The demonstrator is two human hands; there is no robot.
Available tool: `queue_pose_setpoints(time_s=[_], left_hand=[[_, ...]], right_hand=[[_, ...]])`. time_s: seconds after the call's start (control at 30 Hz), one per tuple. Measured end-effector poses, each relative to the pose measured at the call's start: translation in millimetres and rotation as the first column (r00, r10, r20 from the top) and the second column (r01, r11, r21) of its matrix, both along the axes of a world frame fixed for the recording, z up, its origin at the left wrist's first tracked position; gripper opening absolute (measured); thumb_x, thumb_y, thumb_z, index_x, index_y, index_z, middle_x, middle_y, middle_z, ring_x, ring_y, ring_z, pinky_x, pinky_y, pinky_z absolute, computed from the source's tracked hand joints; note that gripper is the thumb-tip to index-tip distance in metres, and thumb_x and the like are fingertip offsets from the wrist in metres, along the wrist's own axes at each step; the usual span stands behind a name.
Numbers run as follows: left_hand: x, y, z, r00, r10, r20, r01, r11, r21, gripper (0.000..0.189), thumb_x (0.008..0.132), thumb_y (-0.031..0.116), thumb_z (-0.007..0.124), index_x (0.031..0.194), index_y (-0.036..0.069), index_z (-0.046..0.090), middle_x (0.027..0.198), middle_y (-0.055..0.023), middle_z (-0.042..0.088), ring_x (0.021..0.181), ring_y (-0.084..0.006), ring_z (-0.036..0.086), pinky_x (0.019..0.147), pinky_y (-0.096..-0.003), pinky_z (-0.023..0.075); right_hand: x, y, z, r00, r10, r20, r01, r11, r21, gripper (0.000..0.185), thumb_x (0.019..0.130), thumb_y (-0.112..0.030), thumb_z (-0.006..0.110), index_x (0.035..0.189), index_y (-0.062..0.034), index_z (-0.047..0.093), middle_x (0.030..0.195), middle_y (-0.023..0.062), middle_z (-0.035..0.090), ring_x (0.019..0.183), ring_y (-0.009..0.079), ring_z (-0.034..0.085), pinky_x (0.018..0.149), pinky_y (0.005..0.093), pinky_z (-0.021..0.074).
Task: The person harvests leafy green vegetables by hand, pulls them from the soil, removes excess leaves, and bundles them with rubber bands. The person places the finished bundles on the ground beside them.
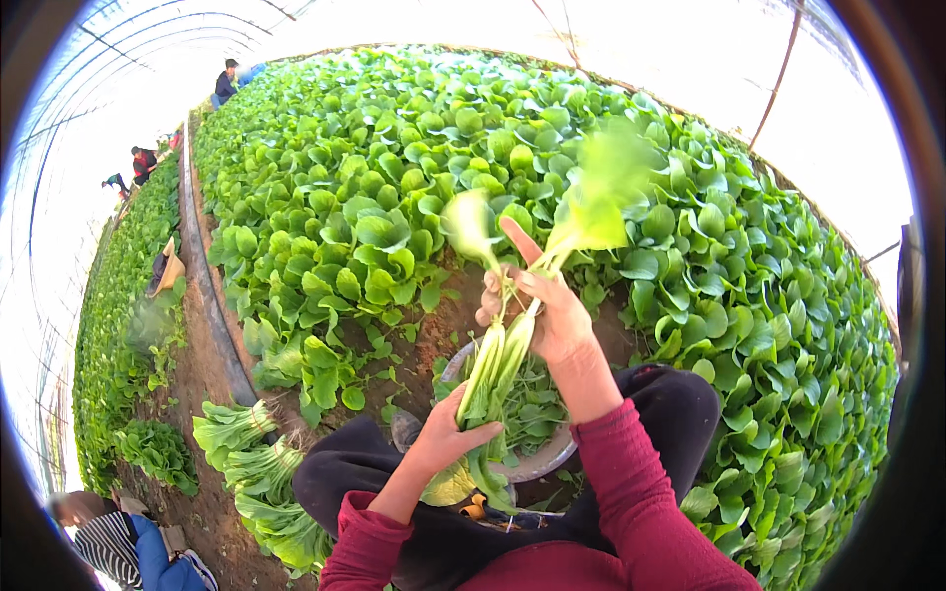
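Note:
My left hand (451,434) grips a few leafy green plants (497,369), their leaves hanging toward my lap and their pale stem ends pointing away from me. My right hand (562,314) is closed around the stems of another leafy plant (591,225), whose blurred leaves point away from me. Its index finger sticks out. Between the hands the two sets of stems meet, and I cannot tell whether they touch. Below them, between my knees, a round basin (563,452) holds loose green leaves and weeds (533,428). A yellowed leaf (449,484) lies by my lap.
Tied bunches of greens (259,465) lie on the soil at my left. Dense leafy plants (443,140) grow ahead and right. A dark pipe (211,295) runs along the path. One person (140,543) sits at lower left; others (225,83) are farther off.

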State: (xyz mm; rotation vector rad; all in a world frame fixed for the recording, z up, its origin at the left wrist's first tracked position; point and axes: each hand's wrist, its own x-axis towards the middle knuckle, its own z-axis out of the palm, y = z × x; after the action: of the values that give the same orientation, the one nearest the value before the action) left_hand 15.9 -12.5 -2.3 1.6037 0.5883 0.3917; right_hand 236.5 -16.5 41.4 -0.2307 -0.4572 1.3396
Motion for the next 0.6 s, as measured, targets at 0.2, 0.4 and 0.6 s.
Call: queue_pose_setpoints(time_s=[0.2, 0.4, 0.6], left_hand=[[-7, -4, 4, 0.995, -0.016, -0.094, -0.012, 0.957, -0.288, 0.043, 0.086, 0.003, 0.070, 0.128, 0.000, 0.059, 0.106, 0.0012, 0.066, 0.094, -0.0050, 0.056, 0.087, -0.0243, 0.0476], [-18, -2, 4, 0.999, -0.027, -0.030, 0.016, 0.951, -0.310, 0.038, 0.088, 0.001, 0.066, 0.126, 0.000, 0.061, 0.103, 0.0030, 0.065, 0.091, -0.0051, 0.055, 0.083, -0.0228, 0.0462], [-39, 2, 0, 0.994, 0.103, 0.028, -0.090, 0.950, -0.299, 0.036, 0.087, -0.002, 0.067, 0.122, 0.001, 0.062, 0.103, 0.0051, 0.064, 0.090, -0.0031, 0.054, 0.080, -0.0211, 0.0451]], right_hand=[[21, 5, -2, 0.991, -0.029, 0.133, 0.056, 0.976, -0.209, 0.032, 0.098, -0.012, 0.058, 0.128, -0.0011, 0.057, 0.066, 0.0000, 0.047, 0.044, 0.0077, 0.035, 0.042, 0.0248, 0.0293], [41, 11, 5, 0.942, -0.163, 0.292, 0.268, 0.892, -0.365, 0.024, 0.097, -0.013, 0.060, 0.118, -0.0007, 0.063, 0.063, -0.0038, 0.043, 0.043, 0.0064, 0.034, 0.039, 0.0247, 0.0260], [85, 7, -41, 0.849, -0.235, 0.473, 0.436, 0.817, -0.377, 0.022, 0.100, -0.011, 0.051, 0.118, -0.0022, 0.061, 0.060, -0.0033, 0.043, 0.041, 0.0066, 0.034, 0.037, 0.0256, 0.0232]])
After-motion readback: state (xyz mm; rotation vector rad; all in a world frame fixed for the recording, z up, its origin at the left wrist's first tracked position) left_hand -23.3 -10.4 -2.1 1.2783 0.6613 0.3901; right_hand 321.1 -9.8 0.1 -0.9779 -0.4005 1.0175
